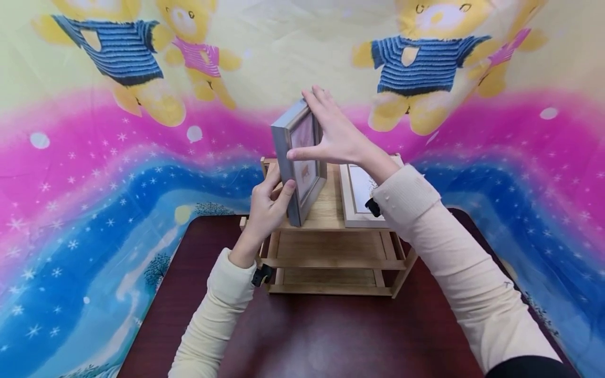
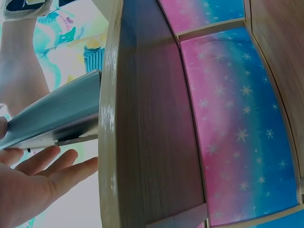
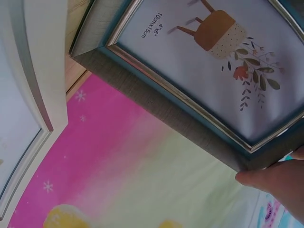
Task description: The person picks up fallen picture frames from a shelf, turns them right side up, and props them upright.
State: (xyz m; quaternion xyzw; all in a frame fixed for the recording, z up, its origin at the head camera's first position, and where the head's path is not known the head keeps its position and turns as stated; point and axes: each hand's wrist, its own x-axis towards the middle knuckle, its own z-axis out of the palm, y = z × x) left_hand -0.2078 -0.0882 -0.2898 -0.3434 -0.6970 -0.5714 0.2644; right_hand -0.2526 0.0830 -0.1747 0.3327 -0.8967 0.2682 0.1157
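Observation:
A grey photo frame [image 1: 283, 142] with an animal picture stands tilted on edge over the top board of a wooden rack [image 1: 328, 210]. My left hand [image 1: 268, 205] grips its left side, thumb on the edge and fingers behind, as the left wrist view [image 2: 28, 185] also shows. With fingers over the upper edge and thumb across to the near side, my right hand [image 1: 337, 134] holds it too. The right wrist view shows the picture [image 3: 213, 35] upside down and fingers [image 3: 275, 183] at a corner. Whether the frame touches the board is hard to tell.
A white photo frame [image 1: 350, 207] lies on the right of the rack's top, partly hidden by the right forearm. Lower shelves [image 1: 331, 244] sit beneath. The rack stands on a dark red table [image 1: 302, 336]; a bear-print cloth [image 1: 302, 47] hangs behind.

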